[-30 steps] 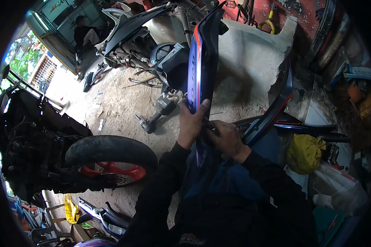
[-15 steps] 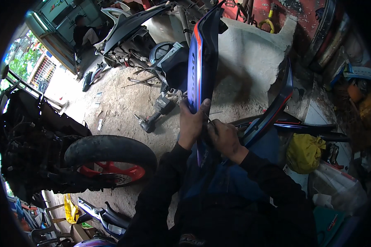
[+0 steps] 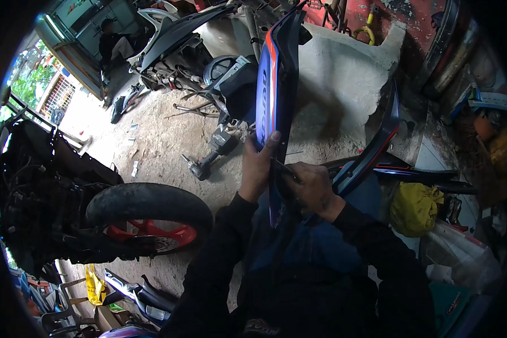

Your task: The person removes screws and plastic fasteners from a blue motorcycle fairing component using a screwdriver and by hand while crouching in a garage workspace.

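A long motorcycle fairing panel point(image 3: 268, 96), blue-purple outside with an orange-red stripe and black inside, stands upright over my lap. My left hand point(image 3: 257, 168) is closed round its lower part, the thumb lying over the edge. My right hand point(image 3: 315, 187) is closed at the panel's black inner side, pinching a thin dark rod-like tool point(image 3: 281, 165) whose tip touches or nearly touches the panel's edge. Its kind is not clear, and my fingers hide the rest of it. A second dark fairing panel point(image 3: 372, 152) leans by my right knee.
A motorcycle wheel point(image 3: 149, 203) with a red rim stands at the left. On the concrete floor lies a cordless impact wrench point(image 3: 214, 153). A yellow bag point(image 3: 416, 209) is at the right. Motorcycle parts point(image 3: 180, 50) fill the back, where a person point(image 3: 116, 42) sits. A pale broken wall point(image 3: 343, 79) rises ahead.
My right hand has shifted slightly right and down, and the thin tool has tilted. My left hand keeps its grip, sliding or turning only slightly; the panel stays nearly still.
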Motion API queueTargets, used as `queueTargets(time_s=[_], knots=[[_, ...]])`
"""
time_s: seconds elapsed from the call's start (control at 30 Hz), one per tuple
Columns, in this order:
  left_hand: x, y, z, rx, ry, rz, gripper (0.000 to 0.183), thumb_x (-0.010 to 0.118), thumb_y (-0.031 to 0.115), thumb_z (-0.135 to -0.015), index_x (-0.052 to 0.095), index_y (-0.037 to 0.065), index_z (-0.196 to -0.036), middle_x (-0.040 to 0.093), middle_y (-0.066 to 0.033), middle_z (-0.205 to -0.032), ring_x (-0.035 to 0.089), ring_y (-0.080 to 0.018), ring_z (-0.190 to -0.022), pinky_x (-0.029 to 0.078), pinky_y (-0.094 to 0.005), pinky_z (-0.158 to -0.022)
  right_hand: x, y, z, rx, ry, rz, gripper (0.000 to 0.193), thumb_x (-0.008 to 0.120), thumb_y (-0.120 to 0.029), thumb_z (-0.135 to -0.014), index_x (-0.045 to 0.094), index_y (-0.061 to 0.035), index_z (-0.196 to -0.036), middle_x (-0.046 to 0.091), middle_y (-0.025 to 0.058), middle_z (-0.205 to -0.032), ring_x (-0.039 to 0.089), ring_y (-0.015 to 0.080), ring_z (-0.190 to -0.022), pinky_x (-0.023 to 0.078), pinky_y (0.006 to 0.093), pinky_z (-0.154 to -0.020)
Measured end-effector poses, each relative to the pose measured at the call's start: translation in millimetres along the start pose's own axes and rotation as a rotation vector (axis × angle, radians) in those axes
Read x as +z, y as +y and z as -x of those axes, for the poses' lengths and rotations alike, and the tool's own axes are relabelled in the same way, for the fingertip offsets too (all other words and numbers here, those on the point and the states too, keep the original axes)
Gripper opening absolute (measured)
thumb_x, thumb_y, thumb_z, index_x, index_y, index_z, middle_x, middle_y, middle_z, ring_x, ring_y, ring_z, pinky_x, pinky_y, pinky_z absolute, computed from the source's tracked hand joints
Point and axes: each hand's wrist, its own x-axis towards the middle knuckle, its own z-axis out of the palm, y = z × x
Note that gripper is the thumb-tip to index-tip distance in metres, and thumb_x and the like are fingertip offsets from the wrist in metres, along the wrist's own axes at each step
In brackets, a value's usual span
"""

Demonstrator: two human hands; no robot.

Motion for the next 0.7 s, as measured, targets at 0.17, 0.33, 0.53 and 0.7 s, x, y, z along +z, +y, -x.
queueTargets(time_s=[0.17, 0.33, 0.53, 0.7], knots=[[0, 10, 7, -0.010, -0.085, 0.077, 0.050, 0.074, 0.035, -0.079, 0.052, -0.002, -0.103, 0.056, -0.0047, -0.084, 0.053, -0.0089, -0.069, 0.044, -0.0234, -0.061, -1, 1, 0, -0.104, 0.001, 0.142, 0.012, 0.066, -0.016, -0.079, 0.065, -0.0068, -0.086, 0.060, 0.0103, -0.069, 0.062, 0.0270, -0.064, 0.049, 0.0386, -0.058], [4, 20, 15, -0.051, -0.119, 0.180, 0.040, 0.073, 0.029, -0.080, 0.053, 0.001, -0.100, 0.055, -0.0015, -0.079, 0.051, -0.0069, -0.067, 0.043, -0.0233, -0.059, -12, 0, -1, -0.131, -0.040, 0.146, 0.011, 0.065, -0.016, -0.080, 0.063, -0.0061, -0.081, 0.059, 0.0099, -0.067, 0.061, 0.0272, -0.061, 0.049, 0.0387, -0.057], [8, 19, 16, -0.047, -0.117, 0.150, 0.037, 0.073, 0.028, -0.081, 0.053, 0.002, -0.098, 0.054, -0.0005, -0.077, 0.050, -0.0061, -0.065, 0.042, -0.0224, -0.057, -18, 4, -3, -0.094, -0.100, 0.064, 0.019, 0.062, -0.022, -0.084, 0.061, -0.0047, -0.076, 0.060, 0.0132, -0.069, 0.061, 0.0312, -0.062, 0.048, 0.0407, -0.057], [13, 29, 22, -0.048, -0.107, 0.154, 0.040, 0.071, 0.032, -0.082, 0.052, 0.001, -0.099, 0.054, -0.0006, -0.073, 0.050, -0.0070, -0.061, 0.042, -0.0227, -0.054, -23, 1, -5, 0.189, -0.257, -0.029, 0.030, 0.056, -0.029, -0.090, 0.062, -0.0026, -0.077, 0.059, 0.0164, -0.066, 0.060, 0.0356, -0.063, 0.046, 0.0440, -0.058]])
